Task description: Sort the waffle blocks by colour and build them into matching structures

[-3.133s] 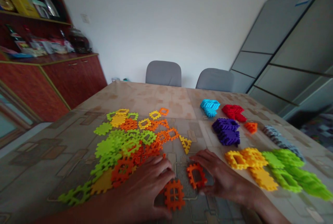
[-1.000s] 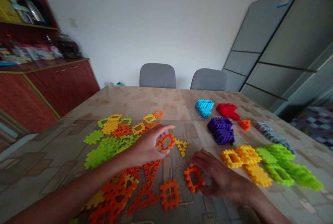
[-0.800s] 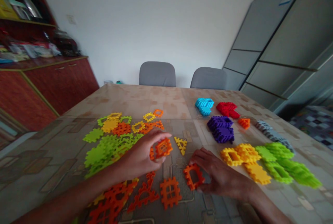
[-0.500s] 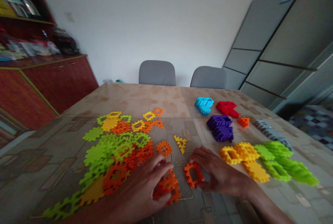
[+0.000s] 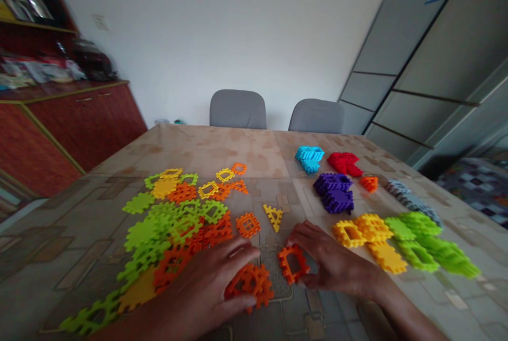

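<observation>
My right hand (image 5: 323, 256) holds an orange toothed square building piece (image 5: 282, 267) with a large opening, gripped between thumb and fingers near the table's front. To its left, my left hand (image 5: 214, 277) has its thumb and fingers curved around orange toothed building pieces (image 5: 260, 285); the palm side is hidden. An orange window-grid piece (image 5: 248, 224) lies just beyond the left fingertips. Farther out, between the hands, is a yellow triangular piece (image 5: 273, 218). Loose green pieces (image 5: 143, 232) and orange pieces (image 5: 172, 264) spread left of and beneath my left forearm.
Sorted stacks stand on the right: light blue (image 5: 309, 158), red (image 5: 343, 163), purple (image 5: 335, 193), small orange (image 5: 369, 183), grey (image 5: 413, 202), yellow (image 5: 373, 228) and green (image 5: 432, 243). Two grey chairs (image 5: 237, 109) are behind the table (image 5: 262, 145). A cabinet stands left.
My left hand has shifted slightly left, and its fingers sit closer around the orange pieces. The right hand keeps its hold on the orange square piece. The view has turned slightly.
</observation>
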The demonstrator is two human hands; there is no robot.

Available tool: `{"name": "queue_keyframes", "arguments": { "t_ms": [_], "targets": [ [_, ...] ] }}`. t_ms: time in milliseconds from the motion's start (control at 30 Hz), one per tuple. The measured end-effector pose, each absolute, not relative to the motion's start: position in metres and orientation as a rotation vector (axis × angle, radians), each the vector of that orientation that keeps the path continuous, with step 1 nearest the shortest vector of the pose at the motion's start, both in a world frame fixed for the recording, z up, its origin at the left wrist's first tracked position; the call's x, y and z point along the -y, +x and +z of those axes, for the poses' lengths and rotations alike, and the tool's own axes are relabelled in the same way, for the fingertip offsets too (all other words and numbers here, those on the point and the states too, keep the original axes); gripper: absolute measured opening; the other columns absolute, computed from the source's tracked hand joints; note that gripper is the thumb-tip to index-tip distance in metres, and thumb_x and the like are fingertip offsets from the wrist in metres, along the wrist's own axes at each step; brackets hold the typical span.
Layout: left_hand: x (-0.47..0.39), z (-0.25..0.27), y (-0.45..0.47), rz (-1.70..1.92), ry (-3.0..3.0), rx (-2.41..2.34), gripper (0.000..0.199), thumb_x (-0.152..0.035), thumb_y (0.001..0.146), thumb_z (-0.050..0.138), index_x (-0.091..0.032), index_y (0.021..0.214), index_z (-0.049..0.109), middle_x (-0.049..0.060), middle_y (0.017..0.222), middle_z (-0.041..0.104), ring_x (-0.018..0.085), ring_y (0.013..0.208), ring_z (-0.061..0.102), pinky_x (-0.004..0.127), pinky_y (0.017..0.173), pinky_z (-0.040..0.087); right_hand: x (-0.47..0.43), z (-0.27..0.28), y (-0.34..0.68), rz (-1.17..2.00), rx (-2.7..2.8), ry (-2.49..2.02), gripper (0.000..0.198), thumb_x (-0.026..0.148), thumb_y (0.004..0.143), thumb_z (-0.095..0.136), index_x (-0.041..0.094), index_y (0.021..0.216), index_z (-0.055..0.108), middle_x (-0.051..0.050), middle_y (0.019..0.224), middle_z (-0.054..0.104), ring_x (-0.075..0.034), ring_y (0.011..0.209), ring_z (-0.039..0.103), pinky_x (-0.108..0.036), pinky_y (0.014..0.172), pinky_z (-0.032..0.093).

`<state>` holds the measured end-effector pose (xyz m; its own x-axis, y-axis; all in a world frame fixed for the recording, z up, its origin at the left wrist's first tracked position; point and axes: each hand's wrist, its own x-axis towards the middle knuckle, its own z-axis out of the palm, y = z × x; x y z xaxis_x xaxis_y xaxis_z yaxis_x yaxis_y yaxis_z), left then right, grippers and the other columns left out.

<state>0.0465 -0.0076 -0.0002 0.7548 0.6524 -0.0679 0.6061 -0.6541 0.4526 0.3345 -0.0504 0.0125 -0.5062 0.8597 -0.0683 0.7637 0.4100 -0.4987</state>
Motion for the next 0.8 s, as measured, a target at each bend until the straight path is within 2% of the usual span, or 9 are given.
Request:
{"name": "queue_keyframes", "arguments": {
  "t_ms": [100,233,367,533,667,800],
  "targets": [
    [-0.001,0.011,0.04,0.153,2.507,-0.762,0.069,-0.019,0.077,0.081,-0.036,0.138,0.055,0.0,0.147,0.054,0.028,0.134,0.051,0.041,0.114,0.042,0.05,0.014,0.335,0.719,2.464,-1.421,0.046,0.031,0.078,0.076,0.019,0.12,0.062,-0.009,0.119,0.06,-0.028,0.113,0.052,-0.042,0.1,0.042],
    [-0.006,0.013,0.038,0.077,2.514,-0.617,0.082,-0.009,0.072,0.079,-0.039,0.143,0.049,-0.001,0.151,0.049,0.027,0.14,0.044,0.043,0.118,0.035,0.05,0.012,0.336,0.699,2.462,-1.417,0.045,0.031,0.077,0.076,0.02,0.119,0.062,-0.009,0.117,0.061,-0.028,0.112,0.053,-0.043,0.1,0.042],
    [-0.005,0.003,0.038,0.079,2.523,-0.627,0.08,-0.006,0.073,0.077,-0.04,0.14,0.052,-0.001,0.142,0.057,0.026,0.134,0.051,0.041,0.116,0.038,0.05,0.01,0.335,0.679,2.468,-1.425,0.045,0.029,0.075,0.077,0.019,0.117,0.063,-0.009,0.115,0.062,-0.028,0.111,0.053,-0.044,0.101,0.041],
    [-0.001,0.003,0.045,0.033,2.521,-0.875,0.08,-0.025,0.072,0.087,-0.037,0.142,0.051,0.007,0.146,0.053,0.036,0.133,0.05,0.05,0.111,0.043,0.049,0.011,0.335,0.671,2.479,-1.43,0.049,0.036,0.074,0.08,0.018,0.118,0.064,-0.01,0.116,0.064,-0.029,0.11,0.055,-0.044,0.098,0.044],
    [0.004,0.008,0.06,0.079,2.529,-1.003,0.076,-0.037,0.079,0.082,-0.033,0.146,0.046,0.009,0.146,0.052,0.036,0.132,0.051,0.052,0.109,0.044,0.051,0.013,0.343,0.66,2.463,-1.462,0.063,0.051,0.077,0.079,0.018,0.128,0.06,-0.014,0.125,0.062,-0.031,0.117,0.055,-0.046,0.1,0.043],
    [0.008,0.004,0.075,0.089,2.587,-1.02,0.072,-0.042,0.078,0.083,-0.027,0.141,0.051,0.013,0.139,0.057,0.037,0.125,0.055,0.054,0.105,0.046,0.051,0.012,0.346,0.554,2.379,-1.448,0.034,0.039,0.093,0.065,0.019,0.12,0.063,-0.012,0.113,0.066,-0.025,0.103,0.061,-0.04,0.09,0.048]
  ]
}}
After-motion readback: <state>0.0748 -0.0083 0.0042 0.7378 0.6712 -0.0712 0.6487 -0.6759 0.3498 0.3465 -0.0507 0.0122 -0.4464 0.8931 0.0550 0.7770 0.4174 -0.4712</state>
